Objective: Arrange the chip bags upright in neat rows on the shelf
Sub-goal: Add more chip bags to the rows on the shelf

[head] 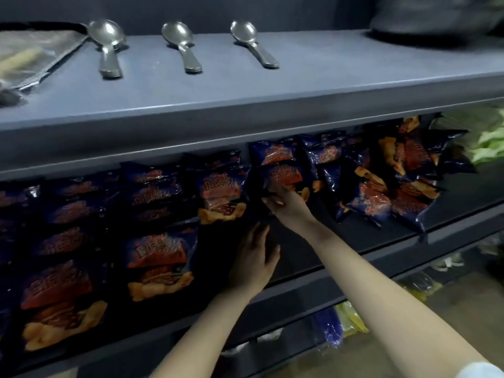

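One chip bag [285,174], upright on the shelf [341,230], lies at twelve o'clock of the right hand [286,204], which pinches its lower edge; the left hand [253,259], fingers relaxed, sits farther off at seven o'clock.

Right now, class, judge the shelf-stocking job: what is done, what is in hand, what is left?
Done: the left rows of chip bags stand upright in lines. In hand: the right hand pinches one bag mid-shelf, while the left hand reaches in open below it. Left: the jumbled heap on the right, bags leaning and overlapping, needs sorting.
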Demonstrator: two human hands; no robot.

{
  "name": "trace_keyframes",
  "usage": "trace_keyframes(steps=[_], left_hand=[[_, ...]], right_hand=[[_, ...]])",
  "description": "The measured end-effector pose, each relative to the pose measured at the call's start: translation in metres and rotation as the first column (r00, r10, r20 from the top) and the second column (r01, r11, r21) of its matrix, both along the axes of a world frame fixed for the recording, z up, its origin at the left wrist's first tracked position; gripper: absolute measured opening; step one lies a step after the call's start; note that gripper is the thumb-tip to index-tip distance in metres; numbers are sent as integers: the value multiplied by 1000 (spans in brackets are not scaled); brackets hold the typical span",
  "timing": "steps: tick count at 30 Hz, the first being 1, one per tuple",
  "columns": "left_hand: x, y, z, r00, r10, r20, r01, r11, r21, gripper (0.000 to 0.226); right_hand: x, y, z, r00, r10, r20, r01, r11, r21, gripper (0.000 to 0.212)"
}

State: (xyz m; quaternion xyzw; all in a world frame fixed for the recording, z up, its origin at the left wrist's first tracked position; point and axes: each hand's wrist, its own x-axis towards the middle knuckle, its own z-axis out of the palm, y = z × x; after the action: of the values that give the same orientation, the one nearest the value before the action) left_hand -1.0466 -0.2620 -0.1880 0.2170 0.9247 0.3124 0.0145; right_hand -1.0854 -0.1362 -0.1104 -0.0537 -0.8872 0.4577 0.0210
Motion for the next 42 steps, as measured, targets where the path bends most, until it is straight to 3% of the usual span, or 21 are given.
trace_keyframes(steps=[3, 7, 11, 15, 19, 27, 31, 33, 35, 38, 42], left_hand=[[-22, 27, 13, 998, 67, 15, -68, 983, 173, 61], [-49, 63, 34, 966, 160, 204, -216, 931, 293, 66], [-63, 79, 46, 867, 258, 426, -423, 832, 358, 80], [-63, 83, 43, 856, 331, 397, -475, 807, 352, 88], [-57, 82, 48, 868, 340, 363, -476, 778, 409, 75], [-33, 30, 54, 904, 278, 325, -419, 725, 547, 61], [-16, -3, 53, 926, 143, 350, -338, 729, 595, 56], [-11, -17, 50, 920, 103, 378, -323, 742, 587, 52], [-6, -28, 46, 915, 140, 378, -335, 785, 521, 53], [8, -36, 44, 925, 230, 303, -333, 874, 353, 63], [30, -34, 41, 965, 257, 58, -264, 945, 195, 73]], right_hand=[[18, 34, 6, 996, -74, -43, 74, 997, 7, 45], [44, 70, 4, 991, -126, -42, 124, 992, -39, 45], [68, 84, -10, 987, -157, -27, 155, 986, -65, 40], [82, 79, -29, 992, -125, 8, 125, 987, -103, 41], [83, 67, -39, 995, -95, -11, 93, 986, -139, 41], [67, 65, -30, 953, -198, -229, 132, 953, -273, 36], [52, 58, -16, 992, -85, -94, 47, 935, -351, 66], [47, 49, -12, 994, 105, -36, -109, 870, -481, 66], [40, 40, -18, 974, 217, -69, -223, 843, -490, 58], [30, 26, -31, 989, 138, -43, -143, 887, -440, 52], [22, 11, -44, 999, 45, -4, -42, 897, -440, 42]])
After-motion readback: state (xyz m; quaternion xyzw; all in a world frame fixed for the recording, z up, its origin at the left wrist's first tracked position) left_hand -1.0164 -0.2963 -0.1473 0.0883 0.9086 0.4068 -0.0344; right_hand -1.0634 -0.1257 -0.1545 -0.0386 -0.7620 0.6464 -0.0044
